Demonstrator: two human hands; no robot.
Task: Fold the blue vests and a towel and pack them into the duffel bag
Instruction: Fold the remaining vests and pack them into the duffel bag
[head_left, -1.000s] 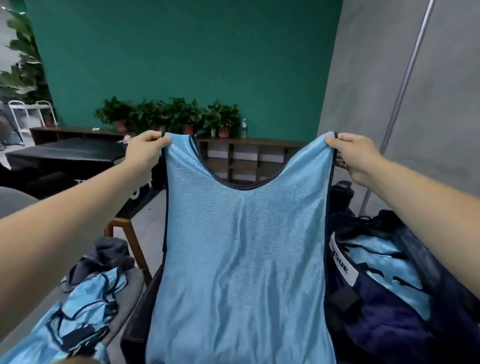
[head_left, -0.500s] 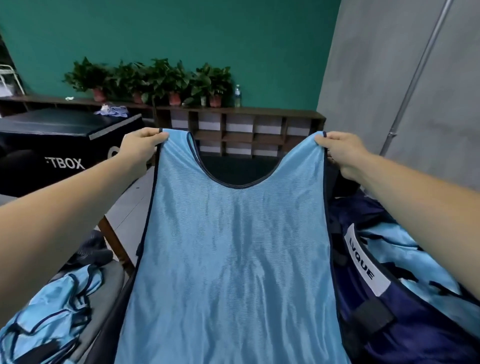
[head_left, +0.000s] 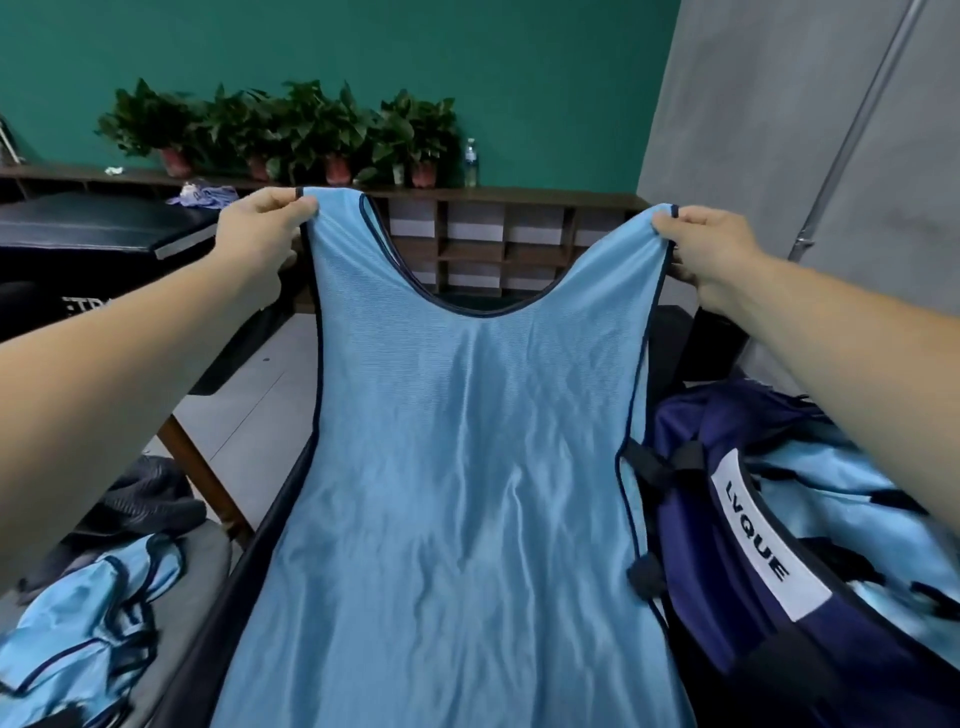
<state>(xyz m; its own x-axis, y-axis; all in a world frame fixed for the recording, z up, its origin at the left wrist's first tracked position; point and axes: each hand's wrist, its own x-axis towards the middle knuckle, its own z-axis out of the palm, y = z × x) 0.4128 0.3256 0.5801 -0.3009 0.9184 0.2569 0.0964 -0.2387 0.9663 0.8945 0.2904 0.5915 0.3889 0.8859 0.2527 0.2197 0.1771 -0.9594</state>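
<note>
- Blue vest (head_left: 467, 467) is hanging spread in the middle, left of the navy duffel bag (head_left: 727, 519).
- Left hand (head_left: 260, 234) and right hand (head_left: 711, 249) are each pinching a shoulder strap.
- Keeping both straps level and taut should give a square fold.

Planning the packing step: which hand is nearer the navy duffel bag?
Right. The right hand pinches one vest strap above the duffel bag; the left hand pinches the other strap, across the vest from it.
</note>
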